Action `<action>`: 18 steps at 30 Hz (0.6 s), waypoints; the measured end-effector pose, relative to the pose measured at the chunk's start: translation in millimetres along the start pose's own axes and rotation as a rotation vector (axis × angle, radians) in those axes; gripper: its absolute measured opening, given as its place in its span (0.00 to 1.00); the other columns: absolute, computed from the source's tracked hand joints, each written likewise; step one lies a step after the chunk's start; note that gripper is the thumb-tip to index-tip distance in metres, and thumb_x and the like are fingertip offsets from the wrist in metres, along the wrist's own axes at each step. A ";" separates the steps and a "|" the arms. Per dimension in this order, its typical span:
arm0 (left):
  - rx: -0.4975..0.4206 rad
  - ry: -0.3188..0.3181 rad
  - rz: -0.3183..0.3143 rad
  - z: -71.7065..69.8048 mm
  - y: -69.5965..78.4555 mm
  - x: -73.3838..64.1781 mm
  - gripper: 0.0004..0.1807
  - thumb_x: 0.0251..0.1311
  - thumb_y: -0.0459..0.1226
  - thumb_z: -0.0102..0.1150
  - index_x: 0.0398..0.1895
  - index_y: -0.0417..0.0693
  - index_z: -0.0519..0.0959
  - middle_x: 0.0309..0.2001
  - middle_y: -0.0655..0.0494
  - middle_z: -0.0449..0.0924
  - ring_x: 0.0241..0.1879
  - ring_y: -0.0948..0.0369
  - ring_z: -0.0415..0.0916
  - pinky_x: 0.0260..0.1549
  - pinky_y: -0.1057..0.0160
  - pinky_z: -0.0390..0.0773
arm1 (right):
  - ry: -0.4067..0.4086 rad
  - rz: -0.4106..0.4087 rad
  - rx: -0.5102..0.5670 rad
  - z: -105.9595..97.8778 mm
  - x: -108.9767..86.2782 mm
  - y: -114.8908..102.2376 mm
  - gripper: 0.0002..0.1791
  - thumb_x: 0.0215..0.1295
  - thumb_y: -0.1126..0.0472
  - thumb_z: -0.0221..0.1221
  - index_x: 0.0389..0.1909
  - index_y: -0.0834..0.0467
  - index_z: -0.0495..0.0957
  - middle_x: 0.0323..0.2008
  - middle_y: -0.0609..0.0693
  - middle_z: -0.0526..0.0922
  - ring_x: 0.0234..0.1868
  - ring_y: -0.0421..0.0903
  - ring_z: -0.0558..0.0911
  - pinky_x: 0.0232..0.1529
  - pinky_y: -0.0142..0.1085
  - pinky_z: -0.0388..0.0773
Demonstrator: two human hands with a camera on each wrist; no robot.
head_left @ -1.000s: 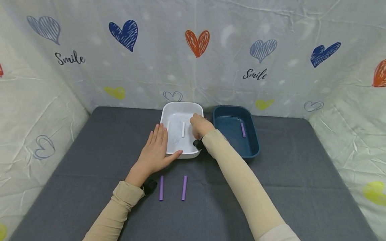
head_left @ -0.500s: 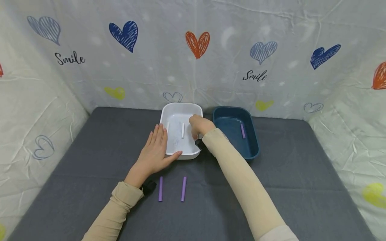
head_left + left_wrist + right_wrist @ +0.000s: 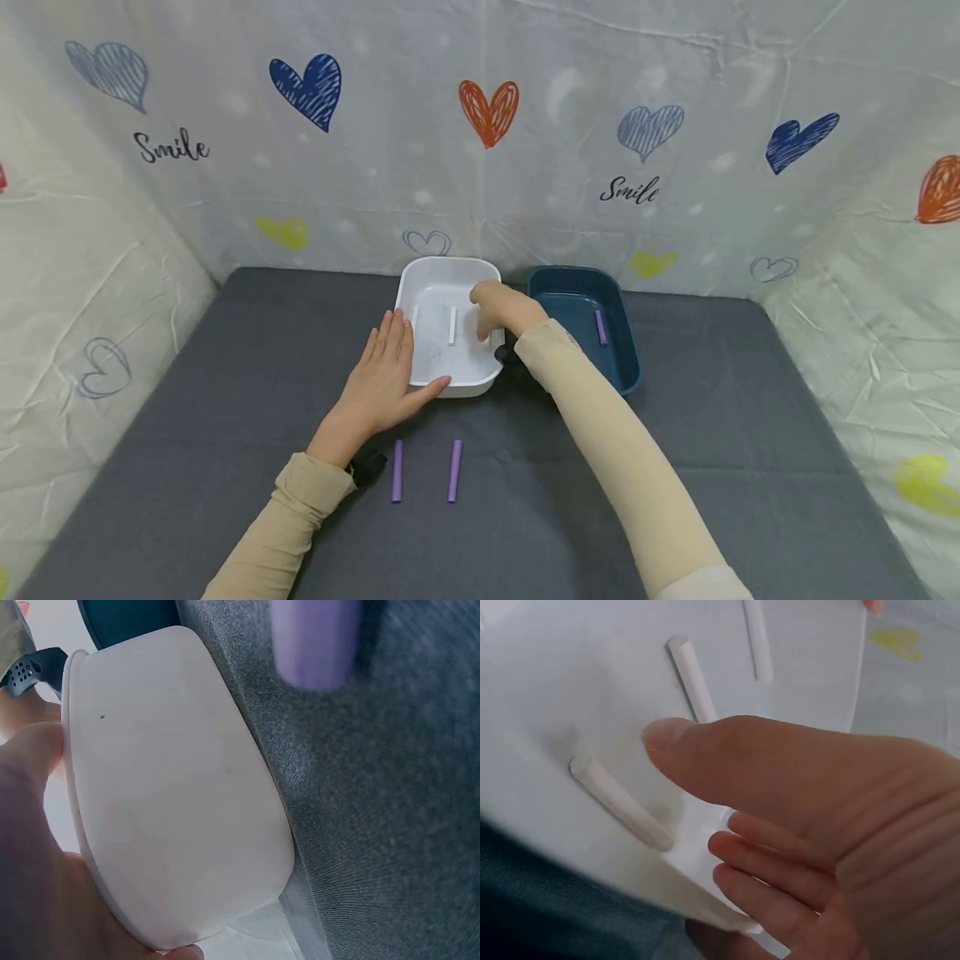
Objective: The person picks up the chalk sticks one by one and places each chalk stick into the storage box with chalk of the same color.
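Fingers straight, my left hand lies along the near-left edge of a white tray, its thumb on the near rim. My right hand is over the tray's right side. In the right wrist view its thumb and fingers stand apart with nothing between them. Below that thumb, a white chalk stick lies by the tray wall. A second chalk stick, partly behind the thumb, and a third chalk stick lie farther across the tray.
Right of the white tray stands a dark blue tray with a purple chalk stick inside. Two more purple chalk sticks, one left and one right, lie on the grey cloth in front. A patterned curtain hangs behind the table.
My right hand has shifted slightly right, its thumb and fingers parting over the chalk stick at the tray's right side. My left hand has stayed at the tray's edge.
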State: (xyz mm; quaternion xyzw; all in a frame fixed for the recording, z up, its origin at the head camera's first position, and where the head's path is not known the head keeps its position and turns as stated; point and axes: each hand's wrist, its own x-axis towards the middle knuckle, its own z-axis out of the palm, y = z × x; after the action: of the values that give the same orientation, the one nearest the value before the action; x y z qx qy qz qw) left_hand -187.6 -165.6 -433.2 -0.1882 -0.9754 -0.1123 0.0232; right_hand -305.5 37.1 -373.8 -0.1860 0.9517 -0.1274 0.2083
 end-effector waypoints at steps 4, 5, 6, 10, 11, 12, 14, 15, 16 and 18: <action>0.008 0.007 0.007 0.4 0.0 0.6 0.60 0.64 0.69 0.45 0.75 0.26 0.43 0.77 0.33 0.30 0.77 0.43 0.27 0.73 0.44 0.39 | 0.014 -0.028 0.025 -1.1 -3.9 4.4 0.36 0.58 0.63 0.70 0.68 0.62 0.70 0.65 0.57 0.73 0.59 0.50 0.75 0.59 0.43 0.75; 0.010 0.011 0.009 0.6 -0.1 0.7 0.60 0.64 0.69 0.45 0.75 0.25 0.43 0.77 0.33 0.31 0.77 0.43 0.28 0.73 0.44 0.39 | 0.018 -0.037 0.033 -1.3 -5.1 5.6 0.36 0.59 0.63 0.69 0.68 0.63 0.70 0.66 0.57 0.72 0.60 0.51 0.74 0.59 0.43 0.75; 0.013 0.014 0.010 0.7 -0.3 0.6 0.60 0.64 0.68 0.45 0.75 0.25 0.44 0.77 0.32 0.32 0.77 0.43 0.28 0.73 0.44 0.40 | 0.023 -0.045 0.040 -1.5 -6.3 6.8 0.36 0.59 0.63 0.69 0.68 0.63 0.70 0.66 0.57 0.72 0.62 0.51 0.73 0.59 0.43 0.74; 0.013 0.013 0.009 0.5 -0.3 0.9 0.60 0.64 0.69 0.45 0.75 0.25 0.43 0.77 0.32 0.32 0.77 0.44 0.27 0.73 0.44 0.39 | 0.043 -0.061 0.064 -2.7 -11.9 10.2 0.36 0.59 0.62 0.69 0.68 0.63 0.70 0.66 0.58 0.71 0.65 0.53 0.70 0.60 0.43 0.74; 0.013 0.012 0.009 0.6 -0.4 0.9 0.60 0.64 0.69 0.45 0.75 0.25 0.43 0.77 0.32 0.32 0.77 0.44 0.27 0.73 0.44 0.40 | 0.048 -0.061 0.069 -3.2 -13.6 10.7 0.36 0.59 0.62 0.70 0.68 0.63 0.70 0.66 0.58 0.72 0.65 0.53 0.70 0.60 0.43 0.74; 0.016 0.012 0.010 0.8 -0.5 0.8 0.60 0.64 0.69 0.45 0.75 0.25 0.43 0.77 0.32 0.32 0.77 0.43 0.28 0.73 0.44 0.40 | 0.053 -0.061 0.071 -3.8 -15.4 11.0 0.36 0.59 0.62 0.70 0.68 0.62 0.70 0.66 0.58 0.72 0.65 0.53 0.70 0.60 0.43 0.74; 0.011 0.011 0.010 0.1 -0.2 0.8 0.60 0.64 0.69 0.45 0.75 0.25 0.44 0.77 0.32 0.32 0.77 0.43 0.28 0.73 0.44 0.40 | 0.063 -0.060 0.072 -4.8 -19.2 11.6 0.35 0.59 0.62 0.70 0.68 0.62 0.71 0.65 0.58 0.72 0.65 0.54 0.69 0.60 0.44 0.73; 0.010 0.011 0.010 0.0 -0.1 0.9 0.60 0.64 0.69 0.45 0.75 0.25 0.44 0.77 0.32 0.33 0.77 0.43 0.28 0.73 0.44 0.40 | 0.068 -0.058 0.070 -5.3 -21.3 12.0 0.35 0.58 0.62 0.70 0.68 0.62 0.71 0.65 0.58 0.73 0.65 0.54 0.69 0.61 0.44 0.72; 0.010 0.009 0.011 0.0 -0.1 0.8 0.60 0.64 0.69 0.45 0.75 0.25 0.44 0.77 0.32 0.32 0.77 0.43 0.28 0.73 0.44 0.40 | 0.074 -0.059 0.069 -5.8 -23.3 12.4 0.35 0.58 0.61 0.70 0.67 0.62 0.72 0.65 0.58 0.73 0.65 0.54 0.69 0.61 0.45 0.72; 0.013 0.006 0.010 0.1 -0.4 0.7 0.60 0.64 0.69 0.45 0.75 0.25 0.43 0.77 0.32 0.32 0.77 0.43 0.28 0.73 0.43 0.40 | 0.083 -0.064 0.068 -6.3 -26.8 13.4 0.35 0.59 0.61 0.70 0.67 0.62 0.72 0.65 0.58 0.73 0.65 0.54 0.68 0.63 0.46 0.70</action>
State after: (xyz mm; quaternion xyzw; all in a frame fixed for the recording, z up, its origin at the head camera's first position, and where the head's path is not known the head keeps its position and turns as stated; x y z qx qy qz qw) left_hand -188.3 -165.6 -433.3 -0.1925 -0.9751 -0.1064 0.0280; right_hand -289.7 61.1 -363.1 -0.2038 0.9482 -0.1738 0.1707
